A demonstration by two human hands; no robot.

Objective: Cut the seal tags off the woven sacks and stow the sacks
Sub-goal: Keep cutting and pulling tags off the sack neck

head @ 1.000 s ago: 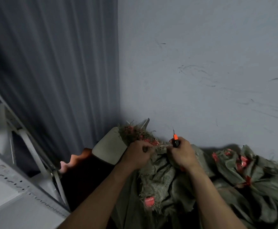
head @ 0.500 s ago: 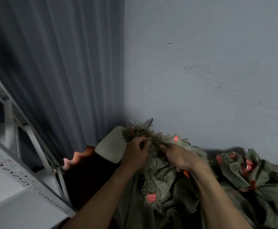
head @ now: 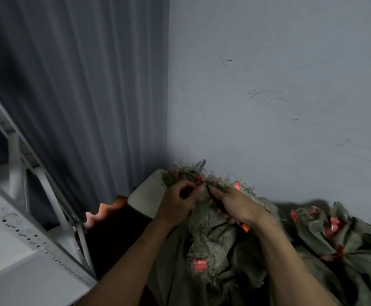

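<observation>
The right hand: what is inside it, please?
A small cutter: its orange end shows below the right hand, its dark tip points toward the left hand gripping the woven sack. The fingers cover its middle.

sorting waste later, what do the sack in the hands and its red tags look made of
Sack: coarse woven fibre, matte olive, plastic weave or jute; its edge frays into loose strands. Red tags: probably plastic, smooth and flat; too dim to be sure.
</observation>
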